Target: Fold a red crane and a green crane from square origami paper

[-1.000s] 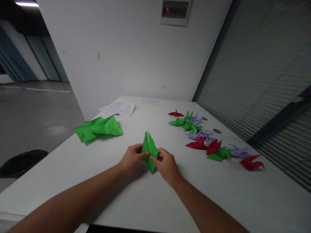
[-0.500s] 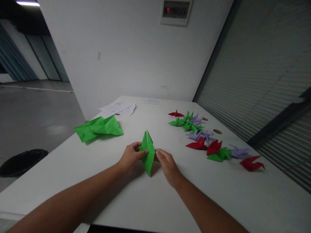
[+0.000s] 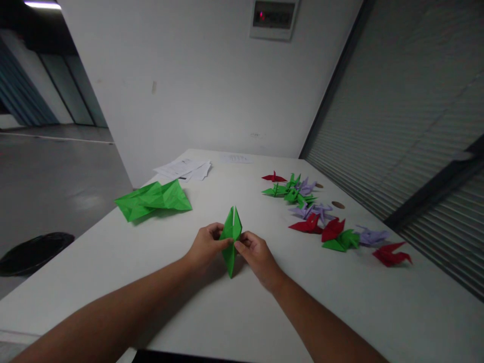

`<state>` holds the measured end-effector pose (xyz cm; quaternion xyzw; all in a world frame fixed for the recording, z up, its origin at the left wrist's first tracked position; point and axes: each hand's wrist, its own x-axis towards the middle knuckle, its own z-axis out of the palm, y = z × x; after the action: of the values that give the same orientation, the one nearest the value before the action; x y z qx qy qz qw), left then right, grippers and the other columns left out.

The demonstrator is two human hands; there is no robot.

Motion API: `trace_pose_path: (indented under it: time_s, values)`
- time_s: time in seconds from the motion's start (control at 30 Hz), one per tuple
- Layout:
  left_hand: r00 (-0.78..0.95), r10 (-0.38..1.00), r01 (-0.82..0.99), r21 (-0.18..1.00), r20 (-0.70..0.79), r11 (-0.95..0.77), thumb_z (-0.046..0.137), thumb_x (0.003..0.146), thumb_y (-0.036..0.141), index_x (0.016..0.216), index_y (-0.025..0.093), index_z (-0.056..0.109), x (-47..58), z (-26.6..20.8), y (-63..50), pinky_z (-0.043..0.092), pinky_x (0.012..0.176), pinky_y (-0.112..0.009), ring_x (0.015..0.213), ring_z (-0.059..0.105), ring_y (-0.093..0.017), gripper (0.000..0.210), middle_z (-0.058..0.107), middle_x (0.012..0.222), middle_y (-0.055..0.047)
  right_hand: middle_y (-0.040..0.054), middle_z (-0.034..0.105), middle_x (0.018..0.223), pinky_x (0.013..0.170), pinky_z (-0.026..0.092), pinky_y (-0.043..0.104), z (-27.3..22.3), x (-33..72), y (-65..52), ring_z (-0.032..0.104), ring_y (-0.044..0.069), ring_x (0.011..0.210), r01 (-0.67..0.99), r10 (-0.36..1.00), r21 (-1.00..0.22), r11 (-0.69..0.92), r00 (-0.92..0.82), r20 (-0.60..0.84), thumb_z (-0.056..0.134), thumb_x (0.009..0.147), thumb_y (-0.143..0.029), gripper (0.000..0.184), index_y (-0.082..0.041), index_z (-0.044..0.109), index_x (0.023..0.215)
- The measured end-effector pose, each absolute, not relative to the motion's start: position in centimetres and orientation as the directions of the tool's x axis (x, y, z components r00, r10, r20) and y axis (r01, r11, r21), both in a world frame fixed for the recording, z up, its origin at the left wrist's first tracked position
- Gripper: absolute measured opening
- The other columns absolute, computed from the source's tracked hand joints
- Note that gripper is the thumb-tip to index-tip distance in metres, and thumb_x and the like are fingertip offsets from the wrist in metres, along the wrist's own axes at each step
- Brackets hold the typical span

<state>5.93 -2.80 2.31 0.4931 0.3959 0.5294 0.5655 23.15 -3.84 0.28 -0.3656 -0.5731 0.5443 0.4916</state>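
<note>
A green folded origami paper (image 3: 231, 229), a tall diamond split at its top, stands upright between my hands above the table. My left hand (image 3: 206, 245) pinches its left side, thumb across the front and fingers behind. On the right side, my right hand (image 3: 257, 252) grips the same paper with thumb in front and fingers at the edge. Both thumbs meet near the middle of the diamond. The fingertips behind the paper are partly hidden.
Creased green paper sheets (image 3: 155, 199) lie on the white table (image 3: 159, 282) at left, with printed papers (image 3: 185, 168) behind. Several folded cranes stand at right, including a red crane (image 3: 391, 255) and a purple crane (image 3: 372, 236). A black bin (image 3: 36, 252) is on the floor.
My right thumb has moved from the paper's right edge onto its front, beside my left thumb. The paper has turned slightly, its split tip shifting right. The other things stay put.
</note>
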Motion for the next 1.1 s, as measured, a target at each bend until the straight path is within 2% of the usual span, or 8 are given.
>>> trace_pose_path:
  time_s: [0.23, 0.43, 0.63, 0.8, 1.1]
  values:
    - [0.188, 0.979, -0.22, 0.975, 0.073, -0.031, 0.09, 0.061, 0.025, 0.085, 0.013, 0.071, 6.2, 2.5, -3.2, 0.049, 0.065, -0.026, 0.068, 0.063, -0.015, 0.032, 0.071, 0.075, -0.003, 0.0005, 0.064, 0.079, 0.066, 0.046, 0.028, 0.5, 23.1, -4.0, 0.06, 0.017, 0.074, -0.105, 0.956, -0.983, 0.15, -0.237, 0.171, 0.072, 0.086, -0.05, 0.033, -0.019, 0.061, 0.087]
    - [0.268, 0.96, -0.266, 0.964, 0.086, -0.012, 0.09, 0.066, 0.027, 0.093, 0.012, 0.072, 6.1, 2.2, -3.2, 0.051, 0.072, -0.028, 0.075, 0.065, -0.016, 0.036, 0.072, 0.085, -0.005, -0.0035, 0.057, 0.067, 0.057, 0.039, 0.025, 0.4, 23.2, -3.7, 0.052, 0.013, 0.061, -0.061, 0.969, -0.987, 0.152, -0.189, 0.161, 0.072, 0.083, -0.052, 0.038, -0.019, 0.055, 0.077]
    - [0.267, 0.961, -0.158, 0.987, 0.069, -0.027, 0.091, 0.059, 0.018, 0.097, 0.013, 0.066, 6.4, 2.2, -3.5, 0.051, 0.066, -0.028, 0.073, 0.063, -0.016, 0.046, 0.069, 0.083, -0.004, -0.0043, 0.055, 0.064, 0.054, 0.041, 0.025, 0.2, 23.2, -3.7, 0.051, 0.013, 0.058, -0.057, 0.977, -0.99, 0.133, -0.158, 0.14, 0.072, 0.081, -0.051, 0.038, -0.021, 0.051, 0.074]
    - [0.27, 0.96, -0.047, 0.997, 0.069, -0.059, 0.088, 0.06, 0.016, 0.101, 0.014, 0.064, 6.7, 2.1, -3.5, 0.049, 0.061, -0.026, 0.07, 0.062, -0.016, 0.047, 0.068, 0.08, -0.002, -0.0038, 0.055, 0.065, 0.055, 0.041, 0.025, 0.4, 23.2, -3.6, 0.052, 0.013, 0.059, -0.022, 0.978, -0.986, 0.163, -0.131, 0.165, 0.071, 0.082, -0.049, 0.036, -0.021, 0.052, 0.073]
    - [0.32, 0.947, -0.022, 1.0, 0.021, -0.015, 0.086, 0.059, 0.01, 0.103, 0.015, 0.058, 6.8, 1.1, -3.4, 0.05, 0.062, -0.026, 0.073, 0.063, -0.016, 0.052, 0.068, 0.083, -0.002, -0.0046, 0.054, 0.061, 0.052, 0.039, 0.025, 0.1, 23.1, -3.4, 0.051, 0.014, 0.056, -0.006, 0.978, -0.979, 0.204, -0.048, 0.204, 0.068, 0.085, -0.052, 0.037, -0.022, 0.05, 0.073]
